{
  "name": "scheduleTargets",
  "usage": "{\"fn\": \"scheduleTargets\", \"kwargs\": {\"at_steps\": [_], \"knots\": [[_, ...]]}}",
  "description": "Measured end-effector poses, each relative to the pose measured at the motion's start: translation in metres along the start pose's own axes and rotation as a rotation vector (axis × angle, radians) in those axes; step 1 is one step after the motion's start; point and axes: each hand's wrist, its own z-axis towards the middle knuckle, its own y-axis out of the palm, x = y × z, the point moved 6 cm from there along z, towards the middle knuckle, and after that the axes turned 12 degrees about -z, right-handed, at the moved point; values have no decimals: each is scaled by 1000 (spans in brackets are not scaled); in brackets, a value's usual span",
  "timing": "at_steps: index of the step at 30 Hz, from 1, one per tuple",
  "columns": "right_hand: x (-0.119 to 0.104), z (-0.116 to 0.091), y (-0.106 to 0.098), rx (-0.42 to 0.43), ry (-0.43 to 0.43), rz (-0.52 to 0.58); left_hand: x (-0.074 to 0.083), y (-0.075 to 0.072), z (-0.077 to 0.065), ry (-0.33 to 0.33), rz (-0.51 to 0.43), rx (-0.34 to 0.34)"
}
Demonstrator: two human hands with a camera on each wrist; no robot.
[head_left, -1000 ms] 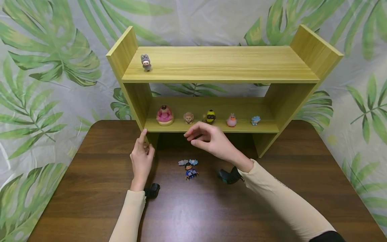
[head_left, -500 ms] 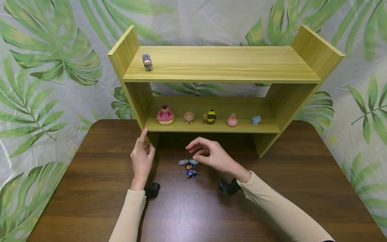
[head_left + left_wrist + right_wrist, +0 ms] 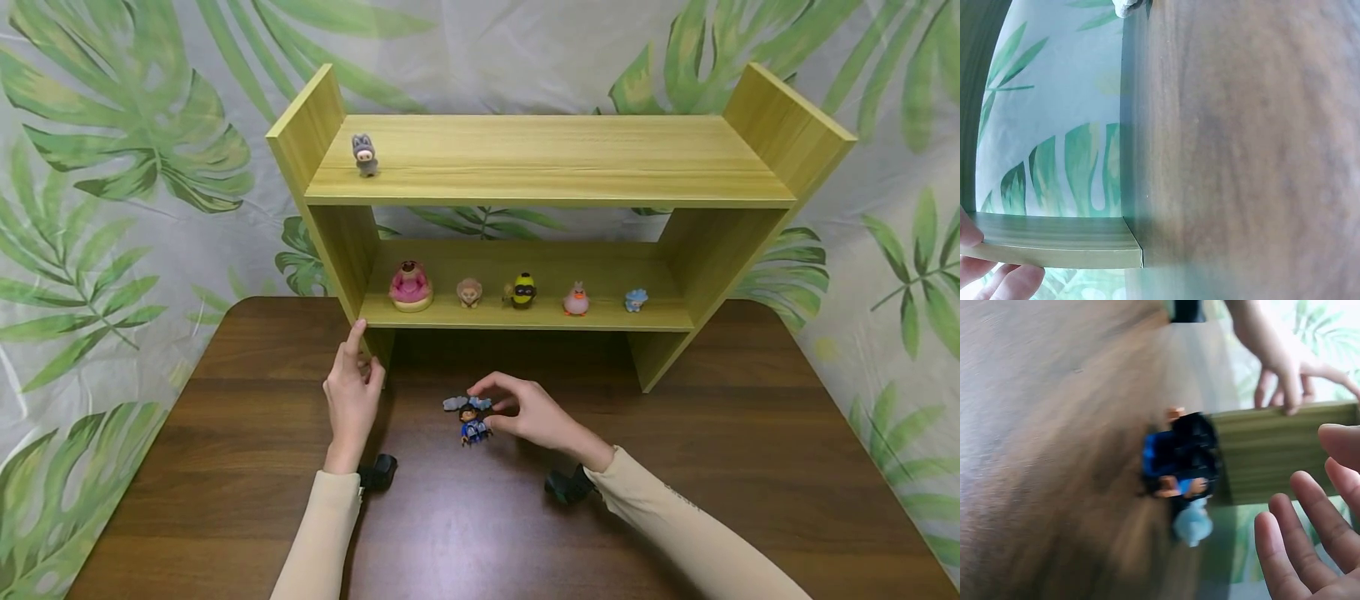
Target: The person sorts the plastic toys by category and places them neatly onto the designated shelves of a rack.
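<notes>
My left hand (image 3: 351, 396) grips the left side panel (image 3: 1054, 240) of the wooden shelf unit (image 3: 555, 158), thumb on one face and fingers on the other in the left wrist view. My right hand (image 3: 536, 412) is low over the table, fingers parted around a small group of toys. Among these is a dark-haired toy figure (image 3: 474, 428) in blue. Right behind it lie a light blue toy (image 3: 480, 403) and a grey one (image 3: 453, 403). In the right wrist view the right fingers (image 3: 1307, 515) are spread with nothing between them, apart from the blurred figure.
On the middle shelf stand a pink bear figure (image 3: 410, 287), a beige figure (image 3: 469, 292), a yellow-and-black one (image 3: 522, 290), a pink duck-like one (image 3: 577, 298) and a blue one (image 3: 635, 300). A grey rabbit-eared figure (image 3: 365, 156) stands on the top board.
My right hand has come down from in front of the middle shelf to the toys on the table. The left hand keeps its place at the side panel.
</notes>
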Motion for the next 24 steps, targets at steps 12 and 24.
{"fn": "scheduleTargets", "kwargs": {"at_steps": [12, 24], "knots": [[22, -4, 18, -20, 99, -14, -1, 0, 0, 0, 1, 1], [26, -2, 26, -17, 117, -111, 1, -1, 0, -4, 3, 0]]}}
